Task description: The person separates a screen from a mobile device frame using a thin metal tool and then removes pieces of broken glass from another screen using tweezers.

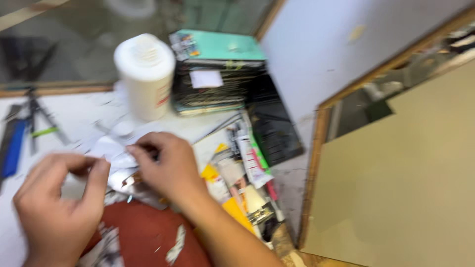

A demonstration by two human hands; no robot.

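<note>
Fingers (141, 153) of the right hand (168, 165) curl down onto a crumpled scrap of white paper (111, 148), pinching its near edge, with a small brownish piece (132, 179) showing just under the thumb side; the blur hides what that piece is. Thumb and forefinger of the left hand (57, 207) are pressed together just beside the same scrap, at its left edge, though motion blur keeps me from telling whether they actually hold a corner of it or are merely closed on themselves. The paper thus lies between the two hands, touching the right one, resting on the white desk (74, 116) above a rust-red sheet (143, 232) that carries a few pale torn bits. Behind the paper stands an upright white cylindrical container (146, 74), and right of that a stack of dark books topped by a teal cover (217, 69). To the right of the right wrist lies a jumble of tubes and yellow packets (242, 178). At the far left of the desk sit a small black tripod (37, 113) and a blue strip (14, 146). A beige board (396, 188) with a wooden edge fills the right side.
</note>
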